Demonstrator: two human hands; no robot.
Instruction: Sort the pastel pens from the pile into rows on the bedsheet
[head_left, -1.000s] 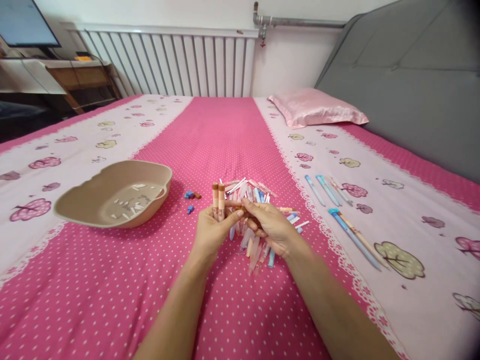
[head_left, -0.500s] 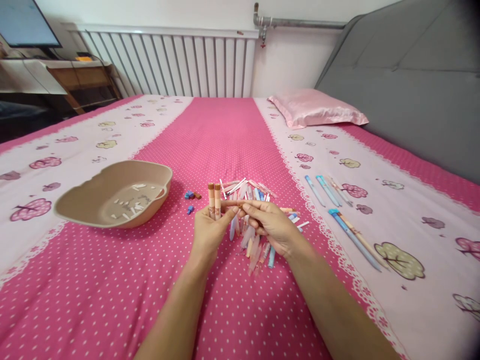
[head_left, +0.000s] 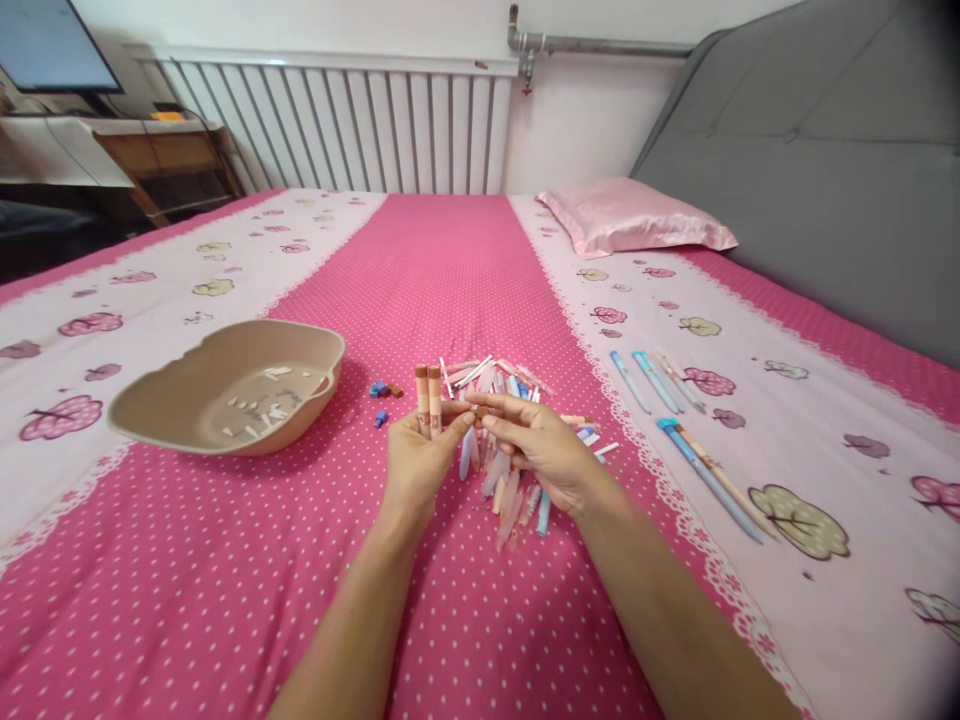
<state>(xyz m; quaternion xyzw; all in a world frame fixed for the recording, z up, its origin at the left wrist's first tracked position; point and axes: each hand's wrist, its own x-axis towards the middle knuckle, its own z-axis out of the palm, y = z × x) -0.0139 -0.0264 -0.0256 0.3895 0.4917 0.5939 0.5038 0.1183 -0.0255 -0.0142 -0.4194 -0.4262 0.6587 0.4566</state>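
Two peach pen barrels (head_left: 428,393) with brown ends stand upright side by side in the grip of my left hand (head_left: 412,458). My right hand (head_left: 551,450) meets the left fingertips, with a small brown piece (head_left: 479,411) pinched between its thumb and fingers. Both hands touch around this piece, and its exact shape is partly hidden. Beneath and behind them lies a loose pile of pink, white, blue and peach pen parts (head_left: 511,500). To the left of my left hand are small blue pieces (head_left: 380,389) and a brown one (head_left: 395,392).
A beige basin (head_left: 172,410) with small white pieces inside sits on the left of the pink bedspread (head_left: 457,270). Several blue and peach pens (head_left: 709,475) lie at right. A pink pillow (head_left: 634,215) rests against the grey headboard (head_left: 810,150); a white radiator (head_left: 337,125) stands behind.
My right fingers have shifted slightly and straightened around the small brown piece, which now shows more. My left hand and its two barrels have hardly moved.
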